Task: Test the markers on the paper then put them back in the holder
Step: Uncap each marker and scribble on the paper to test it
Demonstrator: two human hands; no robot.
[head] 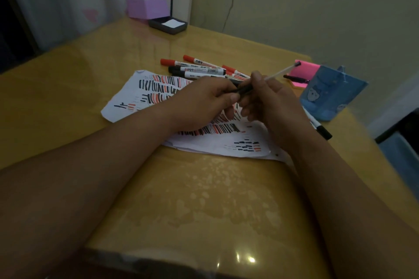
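Above the white paper [127,106], which is covered in red and black test strokes, my left hand [204,102] and my right hand [269,102] meet. Both grip one marker [281,72]: the left pinches its black cap end, the right holds its white barrel, which points up and right. Several red and black markers [199,68] lie in a pile beyond the paper. The blue holder [333,95] stands at the right, apart from both hands.
A black-capped marker [319,127] lies by the holder's near side. A pink sticky-note pad [303,72] with a black pen on it sits behind the holder. A purple box [147,10] and a dark tray [167,25] stand at the table's far edge.
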